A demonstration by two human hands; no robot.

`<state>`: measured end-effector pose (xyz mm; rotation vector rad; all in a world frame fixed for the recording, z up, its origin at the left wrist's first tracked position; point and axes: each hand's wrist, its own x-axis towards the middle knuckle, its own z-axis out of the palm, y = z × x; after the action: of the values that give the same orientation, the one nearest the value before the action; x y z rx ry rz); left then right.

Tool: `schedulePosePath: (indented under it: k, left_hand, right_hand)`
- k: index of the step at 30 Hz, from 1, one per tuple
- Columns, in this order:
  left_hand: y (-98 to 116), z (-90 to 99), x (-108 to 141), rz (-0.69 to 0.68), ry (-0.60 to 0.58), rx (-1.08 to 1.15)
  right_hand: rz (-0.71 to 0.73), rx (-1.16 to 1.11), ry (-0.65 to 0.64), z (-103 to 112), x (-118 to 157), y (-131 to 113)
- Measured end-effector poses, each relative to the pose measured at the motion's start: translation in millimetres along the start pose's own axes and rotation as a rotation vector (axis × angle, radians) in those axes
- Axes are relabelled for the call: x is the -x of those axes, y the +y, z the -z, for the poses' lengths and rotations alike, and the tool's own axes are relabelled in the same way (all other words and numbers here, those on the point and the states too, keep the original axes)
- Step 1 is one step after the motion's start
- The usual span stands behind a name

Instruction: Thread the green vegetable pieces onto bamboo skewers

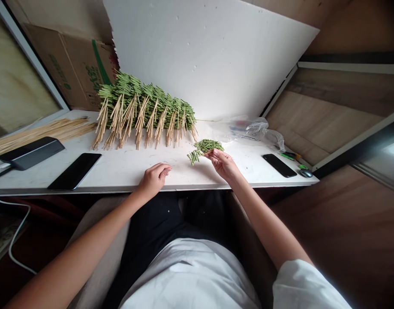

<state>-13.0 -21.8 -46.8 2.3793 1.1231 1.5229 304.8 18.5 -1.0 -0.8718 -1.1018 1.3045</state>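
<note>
My right hand [225, 165] pinches the bare end of a bamboo skewer. Short green bean pieces [193, 157] are threaded side by side on its other end, held just above the table. Behind that hand lies a small heap of loose cut green beans [209, 144]. My left hand [154, 179] hovers by the table's front edge, fingers curled in and thumb against them; whatever may be between them is hidden. Farther back rises a large stack of threaded bean skewers [151, 96], their bare stick ends pointing toward me.
Loose bamboo skewers [60, 128] lie at the left of the white table [119, 174]. Near its front are a black phone [75, 171], a dark device with a cable [32, 152] and, at right, another phone [279, 165]. A clear plastic bag [257, 128] lies behind; a cardboard box [74, 68] stands back left.
</note>
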Motion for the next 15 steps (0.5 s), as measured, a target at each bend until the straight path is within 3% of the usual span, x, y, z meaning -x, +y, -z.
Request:
schedulePosePath:
  k: [15]
  left_hand:
    - [0,0.3,0,-0.014,0.015,0.007]
  right_hand:
    - [0.060,0.039,0.075,-20,11,-3]
